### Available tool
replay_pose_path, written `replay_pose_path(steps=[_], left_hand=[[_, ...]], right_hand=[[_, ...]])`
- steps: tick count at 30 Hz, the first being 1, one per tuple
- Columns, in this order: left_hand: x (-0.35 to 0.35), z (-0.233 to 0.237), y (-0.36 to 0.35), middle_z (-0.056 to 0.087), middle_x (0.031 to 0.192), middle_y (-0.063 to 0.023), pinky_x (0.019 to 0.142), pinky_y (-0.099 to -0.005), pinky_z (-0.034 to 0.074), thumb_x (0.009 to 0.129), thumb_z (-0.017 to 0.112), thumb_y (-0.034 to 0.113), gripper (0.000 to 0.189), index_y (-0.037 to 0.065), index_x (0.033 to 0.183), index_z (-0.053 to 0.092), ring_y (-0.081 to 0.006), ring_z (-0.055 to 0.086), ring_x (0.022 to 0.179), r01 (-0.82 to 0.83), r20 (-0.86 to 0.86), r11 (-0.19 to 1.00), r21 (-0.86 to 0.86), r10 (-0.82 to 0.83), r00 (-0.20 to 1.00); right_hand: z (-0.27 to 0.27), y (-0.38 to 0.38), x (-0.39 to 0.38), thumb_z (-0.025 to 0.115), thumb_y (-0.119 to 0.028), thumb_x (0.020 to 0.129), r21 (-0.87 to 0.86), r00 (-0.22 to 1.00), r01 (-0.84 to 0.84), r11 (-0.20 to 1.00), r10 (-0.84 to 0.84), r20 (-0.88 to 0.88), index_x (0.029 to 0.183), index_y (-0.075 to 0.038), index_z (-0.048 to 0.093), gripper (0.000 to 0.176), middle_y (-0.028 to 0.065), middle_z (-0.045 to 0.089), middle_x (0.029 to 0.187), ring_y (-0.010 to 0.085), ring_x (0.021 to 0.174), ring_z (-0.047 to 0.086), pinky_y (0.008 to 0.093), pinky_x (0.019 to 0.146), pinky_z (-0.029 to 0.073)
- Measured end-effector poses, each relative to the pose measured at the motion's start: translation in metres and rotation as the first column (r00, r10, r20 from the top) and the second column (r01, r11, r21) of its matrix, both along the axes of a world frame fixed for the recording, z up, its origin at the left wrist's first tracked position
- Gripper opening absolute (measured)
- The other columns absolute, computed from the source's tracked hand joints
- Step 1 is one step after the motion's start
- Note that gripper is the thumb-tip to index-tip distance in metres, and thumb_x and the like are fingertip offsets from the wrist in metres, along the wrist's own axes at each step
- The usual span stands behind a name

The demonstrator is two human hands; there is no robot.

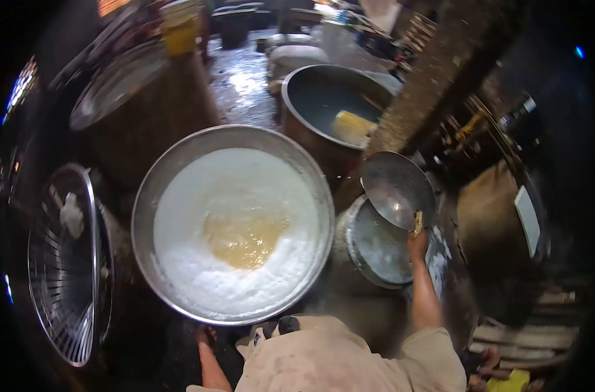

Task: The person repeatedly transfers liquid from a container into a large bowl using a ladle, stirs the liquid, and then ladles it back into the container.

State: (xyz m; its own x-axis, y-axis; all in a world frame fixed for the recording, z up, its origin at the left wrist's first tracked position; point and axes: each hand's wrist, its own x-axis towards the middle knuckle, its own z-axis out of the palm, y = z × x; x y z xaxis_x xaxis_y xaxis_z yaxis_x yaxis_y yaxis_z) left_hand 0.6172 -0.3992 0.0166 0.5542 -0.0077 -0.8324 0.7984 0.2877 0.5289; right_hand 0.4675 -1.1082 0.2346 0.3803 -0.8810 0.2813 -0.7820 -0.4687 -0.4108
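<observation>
Right hand: the person's right hand (418,245) is closed around the short handle of a wide, round metal scoop (397,188), at the right of the view.
Scoop: it extends forward from the grip, its shallow bowl tilted above a round container, partly covering it.
Round container: this container (380,251) sits below the scoop and just to the left of the grip, holding cloudy, pale liquid.
Large pan: a broad, round metal pan (142,219) lies well to the left of the right hand's grip. White foam (191,189) fills most of it, with a patch of amber liquid (245,238) showing through in the middle.
Left hand: the left hand (206,336) is at the near rim of the large pan, well to the left of the grip. It is dim and small; I cannot tell whether it is open or closed, or whether it touches the rim.
Deep pot: ahead and to the left of the grip, a deep metal pot (301,108) holds dark liquid and a yellow object (354,127).
Post: a thick, slanting post (435,85) rises ahead of the grip, beyond the scoop.
Basket: a large, openwork basket (61,287) stands far left of the grip, past the large pan.
Another person: someone in yellow (512,381) is partly visible behind and to the right of the grip.
</observation>
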Motion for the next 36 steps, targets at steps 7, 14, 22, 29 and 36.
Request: replay_pose_path(steps=[7, 14, 22, 29, 36], left_hand=[[-0.070, -0.015, -0.065, 0.048, 0.056, -0.0032, 0.040, -0.0331, 0.037, 0.075, 0.045, 0.028, 0.018, 0.012, 0.069, 0.051, -0.0202, 0.048, 0.046, 0.003, -0.208, 0.986, 0.169, 0.033, 0.978], [-0.074, 0.028, -0.090, 0.052, 0.062, -0.0056, 0.044, -0.0342, 0.043, 0.076, 0.046, 0.024, 0.018, 0.009, 0.078, 0.056, -0.0211, 0.050, 0.049, -0.142, -0.094, 0.970, 0.199, 0.163, 0.982], [-0.072, 0.071, -0.098, 0.056, 0.070, -0.0101, 0.047, -0.0326, 0.047, 0.077, 0.036, 0.011, 0.024, 0.004, 0.092, 0.053, -0.0225, 0.054, 0.054, -0.155, 0.140, 0.914, 0.376, 0.109, 0.984], [-0.111, 0.043, -0.065, 0.054, 0.065, -0.0099, 0.044, -0.0342, 0.046, 0.078, 0.032, 0.013, 0.025, 0.005, 0.089, 0.053, -0.0225, 0.054, 0.053, -0.158, 0.054, 0.897, 0.412, 0.149, 0.987], [-0.144, 0.011, -0.045, 0.051, 0.061, -0.0068, 0.045, -0.0360, 0.043, 0.077, 0.033, 0.018, 0.020, 0.010, 0.080, 0.051, -0.0221, 0.050, 0.051, -0.165, -0.137, 0.894, 0.417, 0.241, 0.961]], right_hand=[[-0.064, -0.060, -0.092, 0.053, -0.004, 0.066, 0.228, 0.910, 0.358, 0.906, -0.284, -0.302, 0.106, 0.000, 0.045, 0.041, 0.0202, 0.057, 0.084, 0.0311, 0.078, 0.058, 0.0408, 0.049, 0.046], [-0.212, -0.007, -0.049, 0.047, 0.000, 0.068, 0.973, 0.821, 0.085, 0.216, -0.568, 0.054, 0.082, -0.004, 0.045, 0.015, 0.0107, 0.048, 0.056, 0.0228, 0.040, 0.049, 0.0381, 0.033, 0.039], [-0.171, 0.020, -0.007, 0.048, -0.002, 0.069, 0.967, 0.758, -0.244, -0.070, -0.635, 0.145, 0.069, -0.004, 0.042, 0.007, 0.0067, 0.042, 0.051, 0.0174, 0.038, 0.042, 0.0306, 0.034, 0.038], [-0.149, -0.005, -0.059, 0.051, -0.002, 0.071, 0.958, 0.893, -0.258, -0.121, -0.408, 0.189, 0.072, 0.000, 0.046, 0.006, 0.0059, 0.043, 0.051, 0.0151, 0.038, 0.042, 0.0286, 0.035, 0.041], [-0.074, -0.008, -0.081, 0.055, -0.002, 0.071, 0.975, 0.925, -0.217, -0.057, -0.332, 0.186, 0.070, -0.003, 0.044, 0.011, 0.0051, 0.042, 0.051, 0.0138, 0.040, 0.044, 0.0292, 0.036, 0.041]])
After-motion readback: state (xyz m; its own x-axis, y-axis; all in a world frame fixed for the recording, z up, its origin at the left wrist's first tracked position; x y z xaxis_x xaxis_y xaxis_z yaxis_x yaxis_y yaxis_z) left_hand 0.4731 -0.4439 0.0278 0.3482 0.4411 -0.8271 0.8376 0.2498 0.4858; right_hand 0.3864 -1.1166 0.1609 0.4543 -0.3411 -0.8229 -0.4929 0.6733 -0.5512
